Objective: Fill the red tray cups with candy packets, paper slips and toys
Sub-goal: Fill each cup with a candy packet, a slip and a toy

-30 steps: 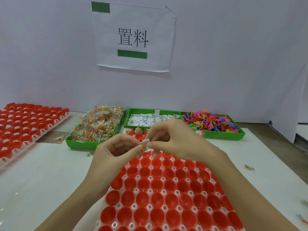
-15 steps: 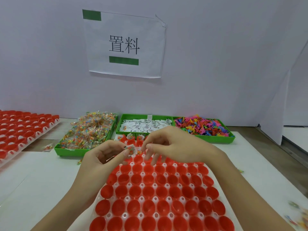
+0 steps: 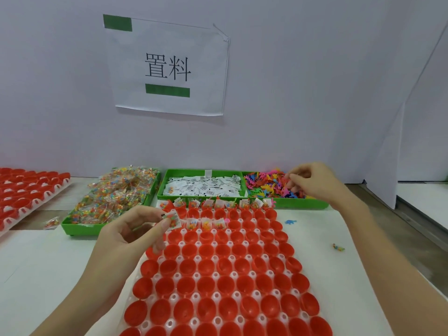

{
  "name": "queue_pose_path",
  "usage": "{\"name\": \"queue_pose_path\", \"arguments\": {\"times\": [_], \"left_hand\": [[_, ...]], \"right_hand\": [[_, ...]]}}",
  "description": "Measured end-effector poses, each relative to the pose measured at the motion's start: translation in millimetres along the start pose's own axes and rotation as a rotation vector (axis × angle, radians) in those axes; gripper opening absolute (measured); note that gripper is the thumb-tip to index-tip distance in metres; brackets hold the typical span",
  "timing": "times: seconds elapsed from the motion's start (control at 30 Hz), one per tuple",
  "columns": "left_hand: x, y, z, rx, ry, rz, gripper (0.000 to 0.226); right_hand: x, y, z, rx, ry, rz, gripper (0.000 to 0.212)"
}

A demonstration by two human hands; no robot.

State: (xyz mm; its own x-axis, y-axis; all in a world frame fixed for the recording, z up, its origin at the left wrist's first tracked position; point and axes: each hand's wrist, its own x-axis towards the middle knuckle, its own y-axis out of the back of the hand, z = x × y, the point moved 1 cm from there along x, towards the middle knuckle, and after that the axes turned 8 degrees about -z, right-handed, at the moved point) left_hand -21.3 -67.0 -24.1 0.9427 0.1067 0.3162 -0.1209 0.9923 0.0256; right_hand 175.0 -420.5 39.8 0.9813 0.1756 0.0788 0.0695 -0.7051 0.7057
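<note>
The red tray of cups (image 3: 223, 270) lies in front of me; its far row and part of the second row hold candy packets. My left hand (image 3: 131, 236) pinches a candy packet with a paper slip (image 3: 172, 219) above the tray's far left corner. My right hand (image 3: 312, 183) reaches into the green bin of coloured toys (image 3: 269, 187), fingers curled down among them; whether it holds a toy is hidden. A green bin of paper slips (image 3: 206, 186) and a green bin of candy packets (image 3: 114, 197) stand behind the tray.
A second red cup tray (image 3: 24, 195) lies at the far left. A loose candy packet (image 3: 51, 223) lies beside the left bin. A blue toy (image 3: 290, 222) and another small toy (image 3: 338, 247) lie on the white table to the right. A wall with a paper sign (image 3: 167, 66) stands behind.
My right hand left the packet and moved right and back to the toy bin. My left hand kept the packet and slip, staying over the tray's far left.
</note>
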Motion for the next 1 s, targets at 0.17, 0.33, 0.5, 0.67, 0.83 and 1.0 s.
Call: {"name": "queue_pose_path", "arguments": {"times": [0.17,0.33,0.5,0.67,0.83,1.0], "left_hand": [[0,0,0,0.004,-0.007,-0.011,0.025],[1,2,0,0.001,0.001,0.009,0.026],[2,2,1,-0.013,0.004,0.016,0.027],[1,2,1,-0.016,0.004,0.007,0.021],[1,2,3,-0.006,0.017,-0.007,0.02],[-2,1,5,0.004,0.04,-0.03,0.017]], "right_hand": [[24,3,31,-0.34,-0.169,0.019,0.019],[28,-1,30,-0.436,-0.278,-0.105,0.037],[32,-3,26,-0.405,-0.375,-0.174,0.055],[34,-7,32,-0.295,-0.393,-0.115,0.047],[27,-16,47,-0.081,-0.307,0.094,0.032],[12,-31,49,0.032,-0.183,0.276,0.022]]}}
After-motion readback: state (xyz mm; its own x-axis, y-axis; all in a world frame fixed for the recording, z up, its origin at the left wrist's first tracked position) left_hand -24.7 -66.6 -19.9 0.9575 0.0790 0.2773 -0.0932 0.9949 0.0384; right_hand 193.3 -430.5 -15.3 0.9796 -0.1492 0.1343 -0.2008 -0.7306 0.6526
